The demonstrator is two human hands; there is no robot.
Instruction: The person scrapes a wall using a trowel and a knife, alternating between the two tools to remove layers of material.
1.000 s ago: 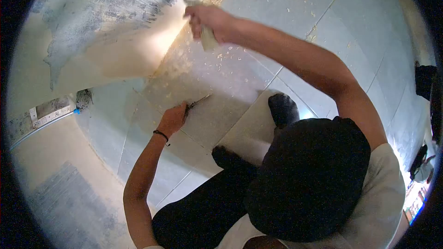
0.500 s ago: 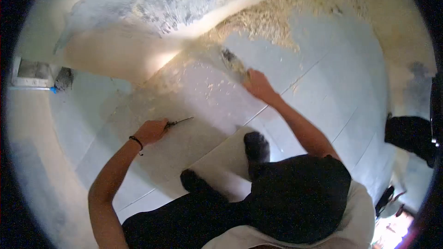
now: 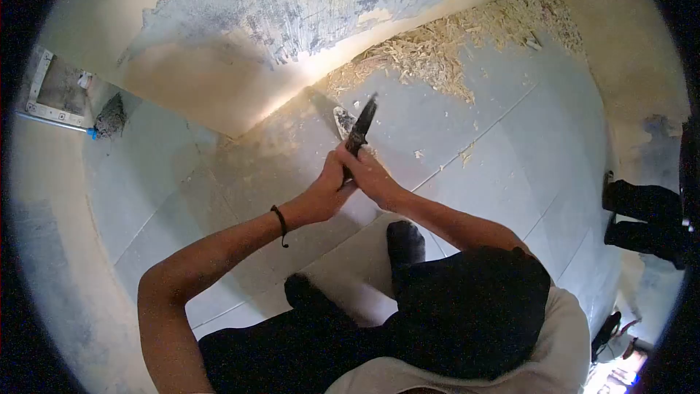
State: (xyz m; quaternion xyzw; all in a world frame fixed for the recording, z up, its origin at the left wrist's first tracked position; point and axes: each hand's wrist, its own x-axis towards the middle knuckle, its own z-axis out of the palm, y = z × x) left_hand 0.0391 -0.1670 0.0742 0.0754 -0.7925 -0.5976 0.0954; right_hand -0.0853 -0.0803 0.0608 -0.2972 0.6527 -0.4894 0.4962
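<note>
My left hand (image 3: 321, 193) and my right hand (image 3: 373, 176) are closed and meet in front of me, above the floor. Up from between them points a dark, narrow tool (image 3: 362, 125), its tip slightly blurred. Just behind it shows the pale, dark-smeared blade of a scraper (image 3: 343, 121). The fingers cover the lower ends of both tools, and the overlap partly hides which hand grips which. A black band (image 3: 279, 222) circles my left wrist.
Pale wallpaper-like scraps (image 3: 430, 58) lie along the foot of the patchy wall (image 3: 321, 0). A frame-like object (image 3: 55, 113) and a grey clump (image 3: 111, 117) are at left. Another person's dark-trousered legs (image 3: 645, 222) stand at right; one more person (image 3: 616, 346) is farther back.
My hands were apart, left with a thin dark-handled tool and right with a scraper by the wall. They have come together in the middle, bringing the tools close. My view shifted slightly.
</note>
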